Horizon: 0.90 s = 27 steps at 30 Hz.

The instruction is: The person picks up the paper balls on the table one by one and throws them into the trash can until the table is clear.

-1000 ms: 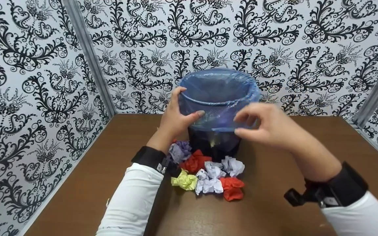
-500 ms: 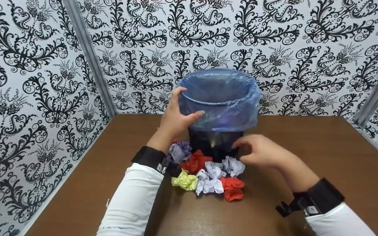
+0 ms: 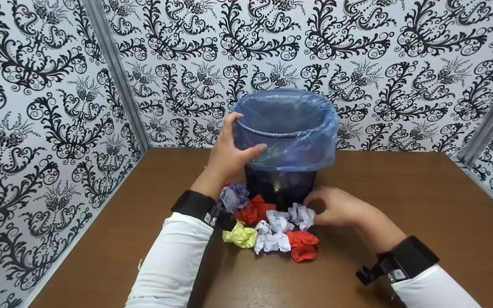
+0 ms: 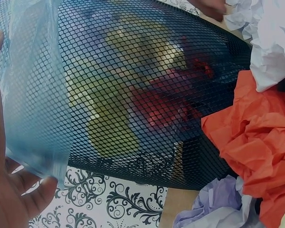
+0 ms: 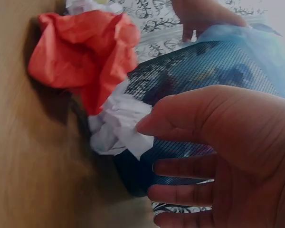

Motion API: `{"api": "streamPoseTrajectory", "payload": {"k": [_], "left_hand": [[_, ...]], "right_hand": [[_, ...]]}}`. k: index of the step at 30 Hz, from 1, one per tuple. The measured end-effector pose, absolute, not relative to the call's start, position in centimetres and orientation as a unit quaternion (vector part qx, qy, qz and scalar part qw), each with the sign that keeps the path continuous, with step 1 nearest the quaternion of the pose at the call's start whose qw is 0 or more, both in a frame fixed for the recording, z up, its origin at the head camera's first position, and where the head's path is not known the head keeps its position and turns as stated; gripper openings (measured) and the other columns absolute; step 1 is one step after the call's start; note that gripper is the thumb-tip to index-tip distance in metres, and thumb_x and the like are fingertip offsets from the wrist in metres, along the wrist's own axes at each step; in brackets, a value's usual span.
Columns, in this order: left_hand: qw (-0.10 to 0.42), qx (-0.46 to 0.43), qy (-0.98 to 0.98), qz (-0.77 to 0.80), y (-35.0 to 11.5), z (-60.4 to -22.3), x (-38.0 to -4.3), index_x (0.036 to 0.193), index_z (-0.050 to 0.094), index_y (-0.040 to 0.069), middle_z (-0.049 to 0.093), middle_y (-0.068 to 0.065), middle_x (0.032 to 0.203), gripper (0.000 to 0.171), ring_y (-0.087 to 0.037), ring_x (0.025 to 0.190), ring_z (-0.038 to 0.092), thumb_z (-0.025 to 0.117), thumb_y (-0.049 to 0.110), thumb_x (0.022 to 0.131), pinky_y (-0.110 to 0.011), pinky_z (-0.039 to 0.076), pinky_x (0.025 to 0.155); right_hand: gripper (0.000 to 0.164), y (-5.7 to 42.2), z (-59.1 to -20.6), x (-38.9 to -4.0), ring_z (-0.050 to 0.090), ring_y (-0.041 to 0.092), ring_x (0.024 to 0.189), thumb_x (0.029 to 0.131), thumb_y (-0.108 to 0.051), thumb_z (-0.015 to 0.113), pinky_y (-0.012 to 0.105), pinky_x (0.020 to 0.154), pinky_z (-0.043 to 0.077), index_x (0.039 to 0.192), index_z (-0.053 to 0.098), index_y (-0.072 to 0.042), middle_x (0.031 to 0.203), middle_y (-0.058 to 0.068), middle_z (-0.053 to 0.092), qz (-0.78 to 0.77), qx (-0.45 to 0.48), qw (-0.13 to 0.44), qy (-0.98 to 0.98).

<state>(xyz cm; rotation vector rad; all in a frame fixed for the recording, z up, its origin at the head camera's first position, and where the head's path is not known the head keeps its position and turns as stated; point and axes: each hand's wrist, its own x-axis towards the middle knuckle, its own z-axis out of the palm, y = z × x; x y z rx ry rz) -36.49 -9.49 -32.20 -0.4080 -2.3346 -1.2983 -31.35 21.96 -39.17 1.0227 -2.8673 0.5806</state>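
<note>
A black mesh waste bin lined with a blue plastic bag stands tilted on the table. My left hand grips it at the upper left, thumb in front on the bag. Low at the bin's right side is my right hand, fingers apart. In the right wrist view, its thumb touches the edge of a whitish crumpled paper ball, while the fingers extend beside it. Through the mesh, yellow-green paper and red paper show inside the bin.
More crumpled paper lies before the bin: a red ball, a purple one, a yellow one, white ones and another red one. Patterned walls stand behind and left of the brown table.
My right hand has come down from beside the bag to the whitish paper ball at the bin's foot. That ball has shifted slightly left. The left hand has kept its hold.
</note>
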Motion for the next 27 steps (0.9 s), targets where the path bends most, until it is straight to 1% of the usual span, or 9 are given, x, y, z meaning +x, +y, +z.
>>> {"api": "streamPoseTrajectory", "payload": {"k": [7, 12, 15, 18, 21, 23, 25, 27], "left_hand": [[0.22, -0.154, -0.842, -0.468, -9.5, -32.2, -36.5, 0.141, 0.032, 0.047, 0.055, 0.001, 0.146, 0.096, -0.024, 0.124, 0.06, 0.085, 0.072, 0.065, -0.051, 0.05, 0.105], [0.222, -0.153, -0.842, -0.468, -9.5, -32.2, -36.5, 0.141, 0.032, 0.048, 0.054, 0.002, 0.146, 0.096, -0.023, 0.125, 0.058, 0.084, 0.074, 0.064, -0.052, 0.048, 0.106], [0.219, -0.155, -0.841, -0.469, -9.5, -32.3, -36.5, 0.141, 0.032, 0.046, 0.054, 0.003, 0.146, 0.097, -0.022, 0.126, 0.058, 0.084, 0.074, 0.064, -0.052, 0.047, 0.107], [0.218, -0.158, -0.84, -0.472, -9.5, -32.3, -36.5, 0.142, 0.033, 0.044, 0.055, 0.004, 0.146, 0.097, -0.022, 0.126, 0.058, 0.085, 0.073, 0.065, -0.052, 0.047, 0.108], [0.216, -0.159, -0.837, -0.476, -9.5, -32.2, -36.5, 0.143, 0.033, 0.042, 0.055, 0.003, 0.147, 0.098, -0.022, 0.126, 0.059, 0.085, 0.071, 0.066, -0.051, 0.048, 0.107], [0.22, -0.154, -0.841, -0.47, -9.5, -32.2, -36.6, 0.144, 0.032, 0.042, 0.054, 0.001, 0.148, 0.098, -0.024, 0.126, 0.059, 0.085, 0.071, 0.067, -0.052, 0.049, 0.106], [0.224, -0.15, -0.845, -0.462, -9.5, -32.2, -36.6, 0.144, 0.031, 0.042, 0.053, -0.003, 0.149, 0.097, -0.027, 0.127, 0.058, 0.084, 0.071, 0.068, -0.054, 0.049, 0.105], [0.228, -0.146, -0.849, -0.454, -9.5, -32.3, -36.7, 0.144, 0.031, 0.043, 0.052, -0.006, 0.149, 0.097, -0.03, 0.128, 0.057, 0.084, 0.071, 0.068, -0.055, 0.049, 0.104]], "right_hand": [[0.036, 22.0, -39.8, -31.4, 0.066, 0.023, 0.096, 0.07, -0.018, 0.077, 0.042, 0.086, 0.056, 0.105, 0.074, -0.011, 0.101, 0.003, 0.072, 0.195, 0.319, 0.011, -0.928], [0.027, 21.7, -40.2, -31.5, 0.062, 0.019, 0.083, 0.069, -0.017, 0.077, 0.034, 0.074, 0.054, 0.096, 0.073, -0.016, 0.089, -0.002, 0.07, 0.197, 0.321, -0.006, -0.926], [0.028, 21.7, -40.3, -31.5, 0.059, 0.015, 0.079, 0.066, -0.017, 0.078, 0.03, 0.07, 0.051, 0.093, 0.071, -0.018, 0.086, -0.004, 0.067, 0.201, 0.31, -0.015, -0.929], [0.035, 21.7, -40.3, -31.5, 0.058, 0.014, 0.081, 0.065, -0.02, 0.081, 0.03, 0.072, 0.051, 0.097, 0.068, -0.018, 0.089, -0.004, 0.067, 0.212, 0.302, -0.013, -0.929], [0.046, 21.4, -40.2, -31.4, 0.06, 0.015, 0.087, 0.065, -0.023, 0.085, 0.032, 0.078, 0.052, 0.107, 0.066, -0.017, 0.096, -0.003, 0.067, 0.228, 0.303, -0.011, -0.925], [0.051, 21.2, -40.2, -31.4, 0.062, 0.017, 0.094, 0.067, -0.024, 0.086, 0.035, 0.084, 0.053, 0.114, 0.066, -0.016, 0.102, -0.001, 0.069, 0.234, 0.313, -0.008, -0.92], [0.052, 21.0, -40.3, -31.4, 0.063, 0.018, 0.097, 0.07, -0.026, 0.085, 0.037, 0.088, 0.053, 0.118, 0.067, -0.016, 0.106, 0.0, 0.07, 0.235, 0.324, -0.006, -0.916], [0.049, 20.8, -40.5, -31.4, 0.064, 0.018, 0.099, 0.072, -0.027, 0.084, 0.038, 0.089, 0.053, 0.118, 0.07, -0.017, 0.107, -0.001, 0.072, 0.232, 0.335, -0.003, -0.913]]}}
